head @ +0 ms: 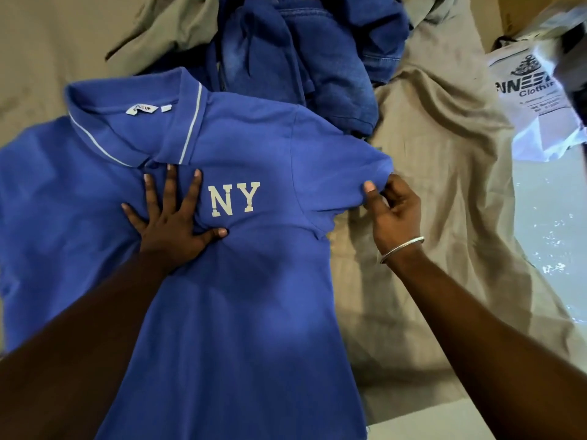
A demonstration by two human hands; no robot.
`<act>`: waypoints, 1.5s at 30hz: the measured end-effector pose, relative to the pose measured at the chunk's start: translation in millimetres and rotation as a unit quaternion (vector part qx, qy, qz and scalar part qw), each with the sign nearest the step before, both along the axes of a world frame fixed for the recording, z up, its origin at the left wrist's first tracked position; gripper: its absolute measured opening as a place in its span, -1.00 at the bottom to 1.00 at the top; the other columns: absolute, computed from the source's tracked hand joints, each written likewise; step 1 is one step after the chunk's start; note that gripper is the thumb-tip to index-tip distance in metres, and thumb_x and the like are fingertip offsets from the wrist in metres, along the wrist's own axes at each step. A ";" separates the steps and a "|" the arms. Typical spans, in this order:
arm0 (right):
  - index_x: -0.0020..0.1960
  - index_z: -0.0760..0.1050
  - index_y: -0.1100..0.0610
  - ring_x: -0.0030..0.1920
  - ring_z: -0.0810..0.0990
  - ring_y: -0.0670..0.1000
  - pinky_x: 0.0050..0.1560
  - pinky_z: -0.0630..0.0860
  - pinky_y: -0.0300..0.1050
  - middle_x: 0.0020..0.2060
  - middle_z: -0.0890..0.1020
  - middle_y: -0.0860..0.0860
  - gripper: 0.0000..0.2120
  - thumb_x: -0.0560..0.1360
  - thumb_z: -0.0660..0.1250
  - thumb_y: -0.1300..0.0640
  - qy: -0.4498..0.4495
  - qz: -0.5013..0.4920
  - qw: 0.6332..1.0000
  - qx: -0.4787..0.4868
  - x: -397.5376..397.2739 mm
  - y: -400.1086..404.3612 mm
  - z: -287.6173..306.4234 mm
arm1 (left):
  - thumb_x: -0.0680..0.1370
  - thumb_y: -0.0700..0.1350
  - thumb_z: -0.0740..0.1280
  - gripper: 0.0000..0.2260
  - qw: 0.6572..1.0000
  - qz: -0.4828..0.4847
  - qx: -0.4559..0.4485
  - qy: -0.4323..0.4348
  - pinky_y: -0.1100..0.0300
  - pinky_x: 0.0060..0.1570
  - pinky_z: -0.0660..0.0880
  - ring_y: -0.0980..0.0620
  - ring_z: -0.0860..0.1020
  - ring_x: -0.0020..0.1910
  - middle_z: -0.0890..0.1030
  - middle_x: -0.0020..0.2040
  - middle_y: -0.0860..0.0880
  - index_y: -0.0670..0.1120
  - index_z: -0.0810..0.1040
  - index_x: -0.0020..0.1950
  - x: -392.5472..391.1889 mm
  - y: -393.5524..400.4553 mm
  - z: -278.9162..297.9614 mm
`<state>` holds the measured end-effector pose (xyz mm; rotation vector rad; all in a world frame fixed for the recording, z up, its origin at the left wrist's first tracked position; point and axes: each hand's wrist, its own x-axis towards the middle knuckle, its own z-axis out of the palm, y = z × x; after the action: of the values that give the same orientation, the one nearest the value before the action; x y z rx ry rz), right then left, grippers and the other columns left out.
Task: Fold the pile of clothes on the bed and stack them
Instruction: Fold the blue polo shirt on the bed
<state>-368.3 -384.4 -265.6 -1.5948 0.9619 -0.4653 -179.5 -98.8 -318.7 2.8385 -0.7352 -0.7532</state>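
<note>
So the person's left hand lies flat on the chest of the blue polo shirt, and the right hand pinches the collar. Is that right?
Not quite. The head view shows the right hand pinching the edge of the sleeve, not the collar. The left hand does lie flat on the chest of the blue polo shirt.

Head camera looks steeply down, close over the bed.

The blue polo shirt carries large white letters "NY" on its chest, between the left hand and the right hand. Its neck label, beyond the left hand, ends in "UP"; the rest is unreadable. The white plastic bag, beyond the right hand, shows "Clothi", cut off.
</note>
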 end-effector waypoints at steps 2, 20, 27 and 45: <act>-0.13 0.42 0.00 -0.32 0.38 -0.08 -0.25 0.37 -0.10 -0.36 0.43 -0.10 -0.85 0.62 0.27 0.13 -0.002 -0.018 0.998 -0.054 2.4 -3.8 2.4 | 0.21 0.61 0.04 -0.03 1.000 0.000 -0.005 -0.005 -0.48 0.31 -0.30 -0.16 -0.33 0.55 -0.33 0.58 0.12 0.37 -0.30 0.51 -0.2 0.5 -0.7; -0.16 0.59 0.21 -0.21 0.63 0.05 -0.11 0.54 -0.07 -0.29 0.66 0.03 -0.37 0.45 0.27 -0.40 0.258 -0.150 0.953 -0.051 36.0 -2.4 8.6 | 0.24 0.58 0.06 -0.05 0.999 -0.009 -0.025 -0.021 -0.47 0.30 -0.31 -0.16 -0.32 0.56 -0.33 0.58 0.13 0.36 -0.27 0.52 -2.7 4.3 -4.4; -0.23 0.59 0.14 -0.46 0.56 0.00 -0.42 0.49 -0.20 -0.28 0.64 0.09 -0.89 0.35 0.52 0.20 0.149 -0.240 0.935 0.215 67.3 -45.0 4.8 | 0.24 0.58 0.05 -0.06 0.999 -0.009 -0.031 -0.025 -0.47 0.31 -0.31 -0.14 -0.34 0.55 -0.36 0.57 0.15 0.36 -0.27 0.52 -3.2 4.8 -6.1; 0.06 0.49 0.25 -0.02 0.52 0.20 0.00 0.45 -0.01 -0.02 0.53 0.17 -0.64 0.47 0.39 -0.04 0.140 -0.099 0.931 -0.322 42.9 85.3 15.5 | 0.28 0.59 0.03 -0.09 0.997 -0.018 -0.067 -0.044 -0.49 0.30 -0.29 -0.14 -0.31 0.56 -0.29 0.59 0.11 0.34 -0.23 0.54 -2.8 5.1 -12.7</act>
<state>-325.4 -299.1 -250.1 -2.2075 1.2772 -0.7642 -182.3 -93.7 -331.4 2.7586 -0.8179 -0.5649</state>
